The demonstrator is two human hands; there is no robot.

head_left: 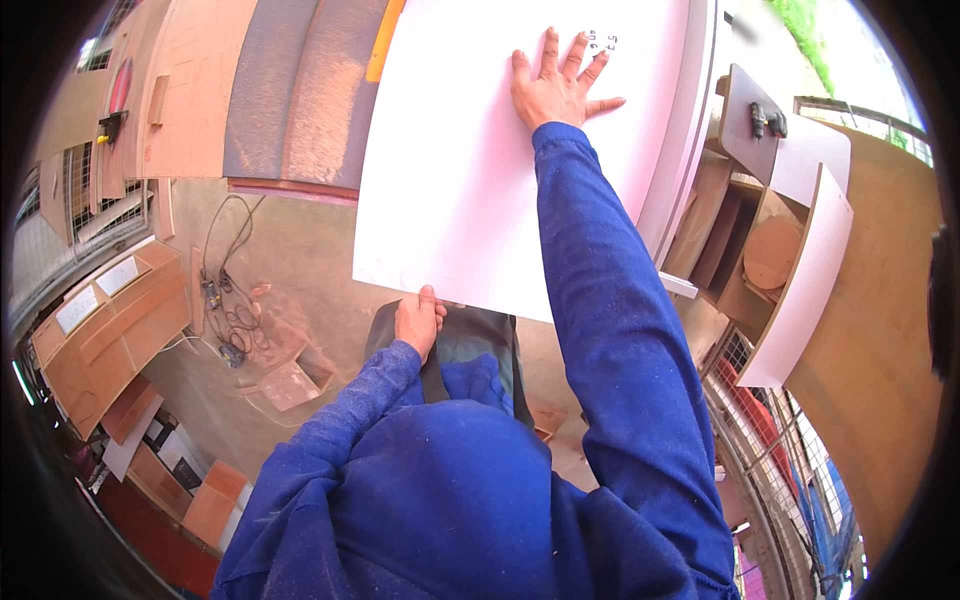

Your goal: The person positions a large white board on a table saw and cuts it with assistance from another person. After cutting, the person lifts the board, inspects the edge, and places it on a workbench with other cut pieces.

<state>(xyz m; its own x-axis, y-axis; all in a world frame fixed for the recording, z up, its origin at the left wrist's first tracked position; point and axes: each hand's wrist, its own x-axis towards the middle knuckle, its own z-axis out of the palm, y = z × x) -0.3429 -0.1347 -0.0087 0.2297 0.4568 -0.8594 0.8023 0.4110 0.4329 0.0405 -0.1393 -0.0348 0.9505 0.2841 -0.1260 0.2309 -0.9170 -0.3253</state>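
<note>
A large white board [450, 180] lies flat in front of me, with small dark markings near its far right part. My right hand [558, 95] rests on top of it, palm down and fingers spread. At the near edge, my left hand [420, 320] holds the board with its thumb at the rim and its other fingers curled. Under and left of the board is a worn dark metal worktop [300, 110]. A yellow strip [384, 40] shows beside the board's far left edge. Along the board's right side runs a pale straight rail [680, 150].
On the floor at left lie tangled cables [225, 270] and wood scraps [290, 385]. A wooden bench [110, 325] stands farther left. To the right are an open wooden cabinet [735, 235], a curved white panel [810, 290], a dark power drill [768, 122] and a large plywood sheet [880, 330].
</note>
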